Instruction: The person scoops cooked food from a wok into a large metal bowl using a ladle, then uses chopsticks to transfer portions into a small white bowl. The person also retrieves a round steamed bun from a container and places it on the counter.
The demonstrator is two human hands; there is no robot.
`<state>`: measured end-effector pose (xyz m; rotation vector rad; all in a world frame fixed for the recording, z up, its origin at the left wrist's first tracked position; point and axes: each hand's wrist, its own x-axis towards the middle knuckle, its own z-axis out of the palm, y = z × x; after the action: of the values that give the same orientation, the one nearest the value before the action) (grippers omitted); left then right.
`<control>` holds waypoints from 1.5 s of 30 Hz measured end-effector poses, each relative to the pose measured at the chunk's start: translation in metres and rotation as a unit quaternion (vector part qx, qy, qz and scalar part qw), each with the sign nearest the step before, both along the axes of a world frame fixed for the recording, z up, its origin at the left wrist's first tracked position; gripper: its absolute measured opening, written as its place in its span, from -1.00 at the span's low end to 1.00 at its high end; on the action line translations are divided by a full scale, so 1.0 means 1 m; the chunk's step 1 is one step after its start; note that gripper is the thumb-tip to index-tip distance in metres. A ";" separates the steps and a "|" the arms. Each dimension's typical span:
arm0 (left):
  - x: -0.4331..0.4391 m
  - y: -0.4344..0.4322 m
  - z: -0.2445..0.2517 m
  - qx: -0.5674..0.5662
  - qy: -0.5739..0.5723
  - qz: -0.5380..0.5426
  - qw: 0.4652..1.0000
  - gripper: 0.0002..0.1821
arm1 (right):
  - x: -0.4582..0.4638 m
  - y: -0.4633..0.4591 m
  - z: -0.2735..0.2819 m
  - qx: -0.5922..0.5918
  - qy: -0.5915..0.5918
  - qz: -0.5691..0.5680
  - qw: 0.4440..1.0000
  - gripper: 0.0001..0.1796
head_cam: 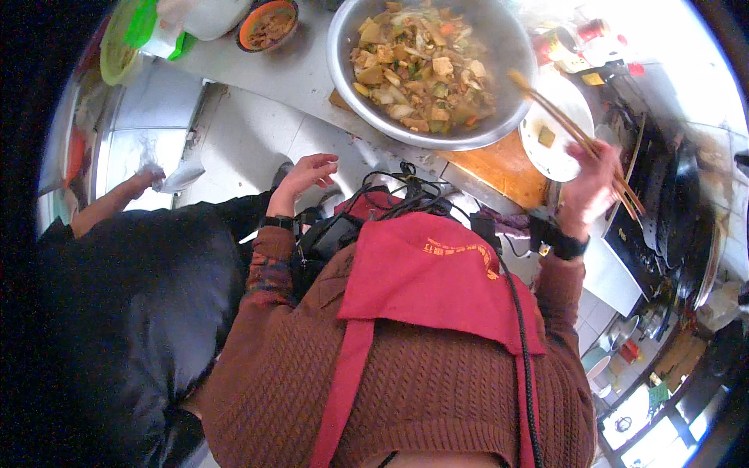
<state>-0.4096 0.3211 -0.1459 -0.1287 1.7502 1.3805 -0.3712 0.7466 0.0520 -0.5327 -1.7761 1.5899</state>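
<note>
My right hand (pixel 591 181) grips a pair of wooden chopsticks (pixel 562 120), their tips above the right rim of a large metal basin (pixel 430 140). Cooked food with tofu cubes, cabbage and vegetable slices (pixel 421 70) lies in the basin. Under the chopsticks, right of the basin, is a white oval plate (pixel 562 164) with one small piece of food (pixel 546 137) on it. My left hand (pixel 304 175) hangs in the air short of the counter edge, fingers apart and slightly bent, holding nothing.
An orange-lined bowl (pixel 268 26) of food stands left of the basin. A wooden board (pixel 497 167) lies partly beneath the basin. Bottles and jars (pixel 579 50) stand at the upper right, near a black wok (pixel 673 205). At left, another person in dark clothes (pixel 146 263) holds a pale, shiny object (pixel 180 176).
</note>
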 end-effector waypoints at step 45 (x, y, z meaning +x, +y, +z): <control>0.025 -0.016 0.019 -0.008 -0.027 0.047 0.998 -0.47 | -0.001 0.050 0.022 -0.016 -0.074 0.002 0.997 -0.71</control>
<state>-0.3843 0.3054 -0.1264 -0.2586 1.7286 1.4178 -0.3724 0.7966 0.0744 -0.6783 -1.8647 1.6192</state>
